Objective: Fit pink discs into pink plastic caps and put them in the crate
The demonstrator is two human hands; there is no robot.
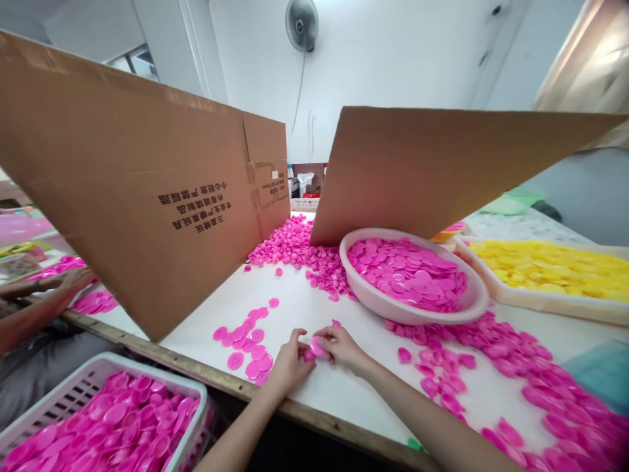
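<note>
My left hand (289, 364) and my right hand (341, 347) meet over the white table (314, 308) near its front edge. Together their fingertips pinch a small pink plastic disc (316, 346). Both hands have their fingers curled closed on it. Just left of my left hand lies a small cluster of pink discs (248, 344). A round white bowl (472, 305) full of flat pink discs stands beyond my right hand. Loose pink pieces (496, 364) spread across the table to the right.
Two cardboard sheets stand as walls, one at the left (137, 190) and one at the right (432, 164). A white basket (63, 393) of pink discs sits at lower left. A tray of yellow pieces (550, 269) is at right. Another person's arm (44, 308) rests at far left.
</note>
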